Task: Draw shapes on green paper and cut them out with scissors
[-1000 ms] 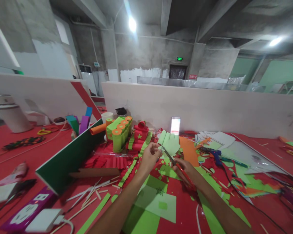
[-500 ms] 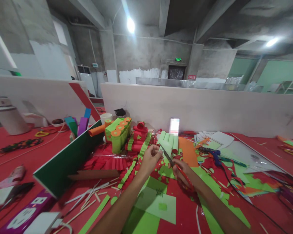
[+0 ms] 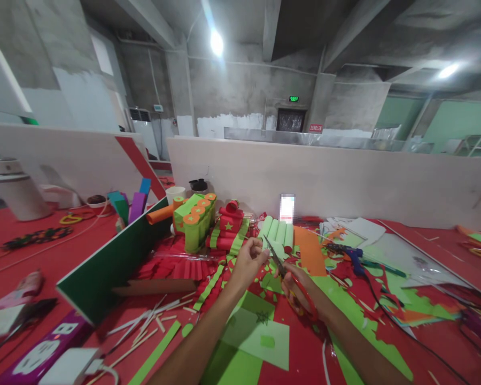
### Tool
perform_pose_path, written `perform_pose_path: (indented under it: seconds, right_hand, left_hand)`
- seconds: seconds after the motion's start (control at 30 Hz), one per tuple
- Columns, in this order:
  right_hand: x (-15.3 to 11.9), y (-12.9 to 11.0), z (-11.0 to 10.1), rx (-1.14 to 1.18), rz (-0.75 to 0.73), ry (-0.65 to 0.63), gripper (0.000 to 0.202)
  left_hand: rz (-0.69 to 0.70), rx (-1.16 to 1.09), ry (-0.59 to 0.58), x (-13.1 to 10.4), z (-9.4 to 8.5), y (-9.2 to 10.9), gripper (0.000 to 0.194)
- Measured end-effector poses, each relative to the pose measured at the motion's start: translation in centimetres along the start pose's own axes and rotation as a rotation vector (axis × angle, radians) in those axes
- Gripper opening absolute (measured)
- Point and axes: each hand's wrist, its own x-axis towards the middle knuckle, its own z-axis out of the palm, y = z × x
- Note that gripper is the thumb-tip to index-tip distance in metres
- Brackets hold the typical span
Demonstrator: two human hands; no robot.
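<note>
My right hand (image 3: 294, 283) grips a pair of scissors (image 3: 309, 302) with red handles. The dark blades point up and left, slightly parted. Close to the blade tips, my left hand (image 3: 250, 262) is pinched on what looks like a small scrap of pale green paper, mostly hidden by the fingers. Behind both hands lies a row of pale green paper rolls (image 3: 278, 230). Pale green sheets (image 3: 272, 342) rest below them, one with a star drawn on it. A red paper model (image 3: 228, 224) with a yellow-green star stands left of my left hand.
Yellow-green rolls with orange star tops (image 3: 192, 230) stand beside a dark green board (image 3: 112, 267). A blue glue gun (image 3: 355, 259), its cord and paper offcuts lie at right. A lit phone (image 3: 287, 208) leans against the white partition (image 3: 344, 182). Thin sticks (image 3: 144, 323) are scattered at left.
The blades and my left fingertips have shifted slightly to the right. My right fingers have changed position around the scissor handles. The view has moved slightly.
</note>
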Motion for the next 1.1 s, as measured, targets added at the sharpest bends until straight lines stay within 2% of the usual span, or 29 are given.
perform_pose_path:
  seconds: [0.27,0.57,1.1]
  right_hand:
    - [-0.05,-0.28,0.31,0.012,-0.025,0.020,0.061]
    - [-0.11,-0.02,0.33,-0.013,0.011,0.059,0.060]
    - [-0.21,-0.34,0.19,0.018,0.011,0.004,0.067]
  left_hand:
    - [0.027,-0.030,-0.020,-0.06,0.20,-0.28,0.028]
    - [0.002,-0.014,-0.014,-0.25,0.29,0.14,0.030]
    - [-0.034,-0.095,-0.019,-0.48,0.40,0.39,0.030]
